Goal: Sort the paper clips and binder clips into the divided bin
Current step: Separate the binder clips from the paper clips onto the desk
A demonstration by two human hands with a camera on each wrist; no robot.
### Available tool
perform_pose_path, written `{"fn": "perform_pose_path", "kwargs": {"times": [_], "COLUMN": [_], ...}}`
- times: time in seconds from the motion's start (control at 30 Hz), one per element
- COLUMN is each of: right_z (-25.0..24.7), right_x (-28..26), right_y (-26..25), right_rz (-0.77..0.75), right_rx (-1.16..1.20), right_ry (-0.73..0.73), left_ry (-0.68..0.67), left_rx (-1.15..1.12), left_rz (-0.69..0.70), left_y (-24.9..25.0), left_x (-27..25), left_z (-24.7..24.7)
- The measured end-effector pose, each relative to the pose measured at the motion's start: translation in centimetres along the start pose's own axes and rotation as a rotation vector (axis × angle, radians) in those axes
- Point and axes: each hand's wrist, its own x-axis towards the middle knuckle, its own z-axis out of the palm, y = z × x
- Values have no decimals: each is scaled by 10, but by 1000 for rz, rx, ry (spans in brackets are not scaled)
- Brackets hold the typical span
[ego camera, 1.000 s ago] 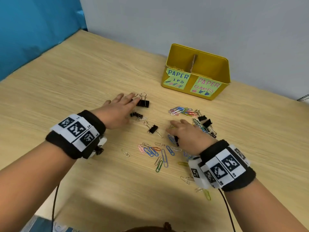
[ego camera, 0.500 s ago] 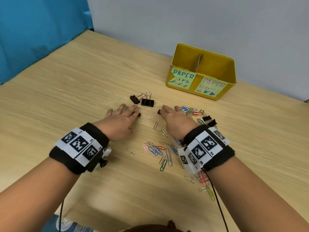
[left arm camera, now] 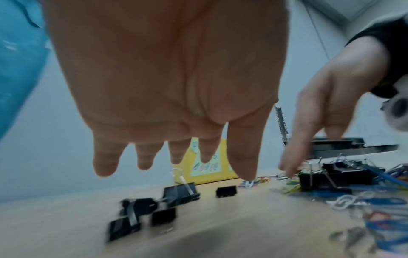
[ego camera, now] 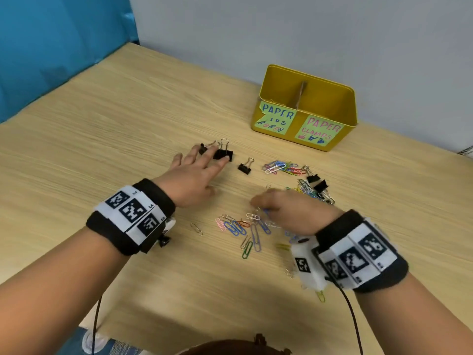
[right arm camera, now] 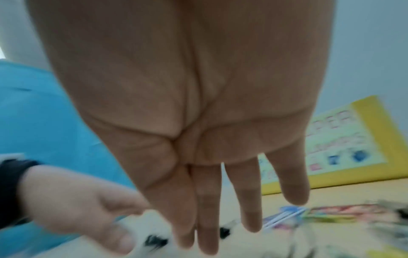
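Observation:
The yellow divided bin (ego camera: 305,135) stands at the back of the table, labelled for paper clips on its left half and paper clamps on its right. My left hand (ego camera: 202,162) lies flat with straight, spread fingers whose tips touch a large black binder clip (ego camera: 225,153) and a small one (ego camera: 203,148). In the left wrist view several black binder clips (left arm camera: 181,192) lie under its fingers. Another binder clip (ego camera: 244,168) lies alone to the right. My right hand (ego camera: 281,203), blurred, hovers with straight fingers (right arm camera: 207,218) over loose coloured paper clips (ego camera: 243,226) and holds nothing.
A second heap of coloured paper clips (ego camera: 281,168) lies in front of the bin. Two more black binder clips (ego camera: 316,182) sit among paper clips at the right. A blue panel (ego camera: 51,47) borders the table's left side, and a grey wall stands behind the bin.
My right hand pushed a binder clip forward, left it by the others and drew back right over the paper clips. My left hand slid forward to the binder clips.

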Motion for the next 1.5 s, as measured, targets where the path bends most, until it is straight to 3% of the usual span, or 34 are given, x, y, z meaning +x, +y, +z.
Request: {"fn": "perform_pose_path", "kwargs": {"times": [0.13,0.27,0.43,0.6,0.73,0.83,0.9,1.03,1.13,1.23,1.37,1.43,1.5], "right_z": [-28,-28,-22,-16,-10,-8,-10,-8,-4,-1,-5,-7,-3], "right_x": [-9,-13,-11,-7,-3,0,3,13,16,14,9,7,7], "right_y": [29,39,40,49,48,52,52,38,33,36,42,34,20], "right_rz": [192,227,268,278,163,171,199,260,283,286,253,200,106], "right_rx": [56,111,153,348,641,759,681,414,542,647,504,358,187], "right_ry": [253,191,196,294,284,417,469,331,258,319,445,423,300], "left_ry": [-92,-144,73,106,178,188,209,194,90,99,24,66,173], "left_rx": [73,121,120,-37,-149,-317,-428,-422,-343,-325,-530,-639,-640], "left_rz": [178,327,479,397,362,277,201,164,205,228,161,109,28], "left_y": [35,63,99,104,104,86,66,54,73,86,67,51,38], "left_x": [16,23,29,39,44,41,39,42,43,46,45,46,46], "left_z": [-1,7,19,16,17,5,-8,-14,-6,-2,-13,-22,-29]}}
